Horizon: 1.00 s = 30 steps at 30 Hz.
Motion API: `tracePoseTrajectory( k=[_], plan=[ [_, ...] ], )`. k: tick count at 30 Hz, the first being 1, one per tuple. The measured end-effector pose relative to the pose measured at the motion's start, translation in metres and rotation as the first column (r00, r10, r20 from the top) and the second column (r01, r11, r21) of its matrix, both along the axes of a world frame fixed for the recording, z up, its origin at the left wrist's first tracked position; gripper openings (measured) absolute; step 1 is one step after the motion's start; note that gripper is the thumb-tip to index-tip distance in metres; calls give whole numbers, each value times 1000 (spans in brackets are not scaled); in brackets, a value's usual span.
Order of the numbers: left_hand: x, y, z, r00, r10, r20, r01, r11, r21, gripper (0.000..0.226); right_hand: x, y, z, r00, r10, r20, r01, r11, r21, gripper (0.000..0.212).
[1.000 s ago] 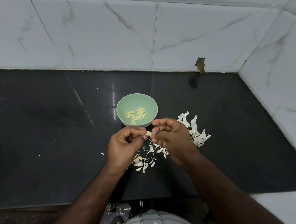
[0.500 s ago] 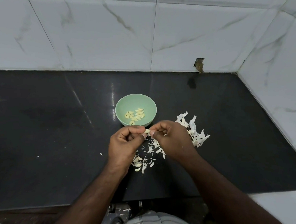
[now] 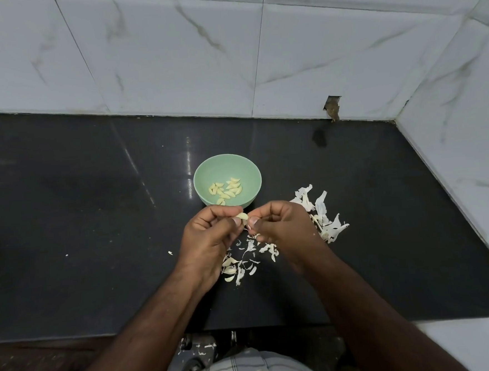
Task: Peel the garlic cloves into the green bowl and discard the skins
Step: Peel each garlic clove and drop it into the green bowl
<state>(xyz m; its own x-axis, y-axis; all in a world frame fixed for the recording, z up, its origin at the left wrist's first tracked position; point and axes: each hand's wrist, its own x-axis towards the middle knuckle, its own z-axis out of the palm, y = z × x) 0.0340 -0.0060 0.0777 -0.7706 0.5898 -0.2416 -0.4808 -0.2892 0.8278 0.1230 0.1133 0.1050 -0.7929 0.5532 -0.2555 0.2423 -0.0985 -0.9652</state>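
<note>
Head view, first desk editor: Two hands meet just short of the green bowl (image 3: pixel 227 180) on the black desk (image 3: pixel 95 224). The left hand (image 3: pixel 209 240) pinches a garlic clove (image 3: pixel 242 216) between thumb and forefinger; the right hand (image 3: pixel 281 229) has its grip closed on the clove's right end, seemingly on a shred of skin, though that is too small to confirm.

Second editor: Where is the clove, and how does it lie?

First: At the bowl's 6 o'clock, just outside the near rim, held above the desk. Its long axis runs roughly 9 to 3 o'clock, with one end toward each hand; I cannot tell which end is the tip.

Second: Risks?

First: In my judgement, a slick clove squeezed hard could shoot from the left pinch and miss the bowl, landing among the loose skins (image 3: pixel 242 260) at the hands' 6 o'clock. Torn skin could also drop into the bowl onto the peeled cloves (image 3: pixel 226 190), since the work sits so near the rim. A larger skin pile (image 3: pixel 324 220) lies at the bowl's 4 o'clock, not yet discarded.
</note>
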Motion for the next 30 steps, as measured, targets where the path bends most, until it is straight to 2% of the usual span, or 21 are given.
tracePoseTrajectory(
  k=[2,7,9,18,21,27,30],
  plan=[
    [-1,0,2,999,-16,52,15,1000,16,20,1,-2,-1,999,-11,-37,14,996,90,8],
    [-3,-2,3,997,-43,59,44,999,-8,19,1,-6,-1,995,48,-87,-27,972,233,35],
    [-5,-3,4,998,-56,30,57,998,-39,16,2,-7,-1,994,70,-89,-41,956,291,39],
    [-6,-7,6,997,-81,-14,79,993,-90,11,0,-9,-4,997,27,-75,3,928,373,19],
    [-5,-7,4,996,-88,-28,85,991,-99,10,0,-9,-4,995,20,-94,13,939,343,13],
    [-4,-8,4,996,-64,-68,57,993,-100,11,0,-7,-3,996,-23,-85,41,974,221,18],
    [-4,-8,1,989,-56,-140,36,989,-141,13,0,-5,-4,995,-40,-88,57,978,199,17]
  ],
)
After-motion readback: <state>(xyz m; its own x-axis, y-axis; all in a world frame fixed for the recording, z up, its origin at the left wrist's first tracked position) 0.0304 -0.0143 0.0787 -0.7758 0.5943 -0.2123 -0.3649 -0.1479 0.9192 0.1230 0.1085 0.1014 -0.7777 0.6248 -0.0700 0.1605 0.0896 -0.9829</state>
